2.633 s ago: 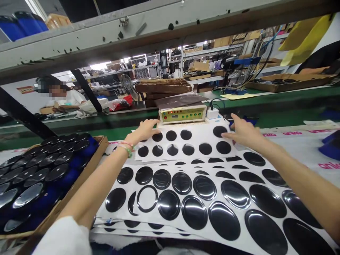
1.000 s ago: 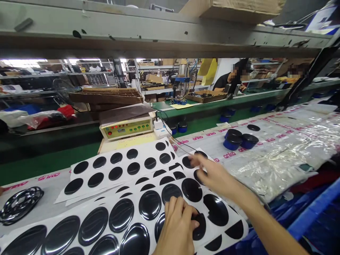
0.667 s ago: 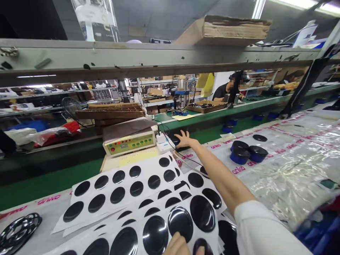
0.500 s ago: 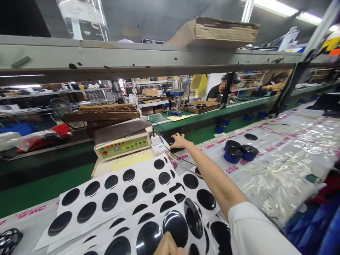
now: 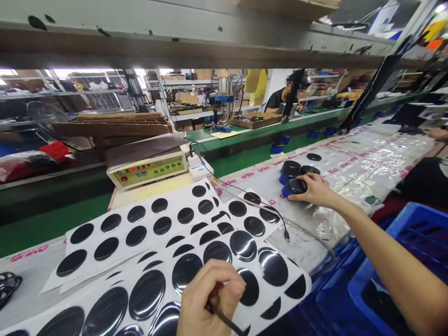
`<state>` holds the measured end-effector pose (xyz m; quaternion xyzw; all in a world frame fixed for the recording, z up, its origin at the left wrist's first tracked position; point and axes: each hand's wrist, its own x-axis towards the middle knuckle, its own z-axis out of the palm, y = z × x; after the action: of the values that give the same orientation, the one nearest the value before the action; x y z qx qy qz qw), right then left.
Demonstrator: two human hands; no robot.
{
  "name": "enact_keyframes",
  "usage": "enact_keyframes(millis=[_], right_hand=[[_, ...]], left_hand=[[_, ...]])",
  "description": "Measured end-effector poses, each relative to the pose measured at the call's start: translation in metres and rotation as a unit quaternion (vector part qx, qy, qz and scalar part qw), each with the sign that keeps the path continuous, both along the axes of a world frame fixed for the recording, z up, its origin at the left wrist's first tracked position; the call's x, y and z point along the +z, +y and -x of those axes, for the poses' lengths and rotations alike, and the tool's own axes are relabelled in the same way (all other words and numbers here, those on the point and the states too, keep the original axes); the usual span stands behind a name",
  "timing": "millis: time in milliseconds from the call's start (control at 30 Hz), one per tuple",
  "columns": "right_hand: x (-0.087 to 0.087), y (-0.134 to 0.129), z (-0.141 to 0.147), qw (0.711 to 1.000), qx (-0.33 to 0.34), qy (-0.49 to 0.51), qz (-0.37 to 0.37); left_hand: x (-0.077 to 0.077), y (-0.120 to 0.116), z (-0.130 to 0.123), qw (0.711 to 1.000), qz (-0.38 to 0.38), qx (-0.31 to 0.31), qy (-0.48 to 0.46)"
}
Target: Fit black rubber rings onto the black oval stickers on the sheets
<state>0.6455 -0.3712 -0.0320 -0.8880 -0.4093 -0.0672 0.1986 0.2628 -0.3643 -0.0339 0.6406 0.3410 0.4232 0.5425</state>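
My right hand (image 5: 312, 190), arm stretched out, has its fingers closed around the side of a short blue round part with a black top (image 5: 296, 186). Two similar blue-and-black round parts (image 5: 290, 167) stand right beside it, and a flat black disc (image 5: 314, 157) lies just beyond. Low in the middle, my left hand (image 5: 210, 298) is curled with a thin dark cord (image 5: 227, 322) running out of its fingers. Beneath and around it lie overlapping white sheets (image 5: 147, 247) carrying glossy black round stickers (image 5: 147, 294).
A control box (image 5: 149, 170) with lit buttons stands behind the sheets. A cable with a plug end (image 5: 287, 235) crosses the plastic-covered bench. Beyond runs a green conveyor (image 5: 231, 156). A metal shelf beam (image 5: 157, 42) spans overhead; a blue crate (image 5: 413, 228) sits at right. People work farther off.
My right hand has moved from the conveyor edge rightward onto one of the grouped round parts. My left hand has risen further into view. The view has tilted down.
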Motion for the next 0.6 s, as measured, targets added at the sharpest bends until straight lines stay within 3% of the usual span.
enact_keyframes(millis=[67,133,200,333,433,600], right_hand=[[0.002,-0.006,0.017,0.999,0.001,0.011,-0.049],[0.007,-0.016,0.054,0.992,0.035,0.033,-0.115],[0.007,-0.028,0.102,0.971,0.122,0.099,-0.18],[-0.02,-0.055,0.192,0.931,0.243,0.208,-0.176],[-0.046,-0.072,0.223,0.914,0.287,0.232,-0.167],[-0.064,-0.092,0.229,0.932,0.295,0.137,-0.163]], left_hand=[[0.016,0.012,0.001,0.991,-0.065,-0.067,0.096],[0.021,0.028,-0.006,0.961,-0.112,-0.117,0.227],[0.016,0.043,-0.018,0.917,-0.166,-0.16,0.327],[-0.005,0.057,-0.044,0.854,-0.274,-0.198,0.395],[-0.015,0.052,-0.051,0.841,-0.299,-0.18,0.414],[-0.016,0.047,-0.054,0.86,-0.24,-0.165,0.42]])
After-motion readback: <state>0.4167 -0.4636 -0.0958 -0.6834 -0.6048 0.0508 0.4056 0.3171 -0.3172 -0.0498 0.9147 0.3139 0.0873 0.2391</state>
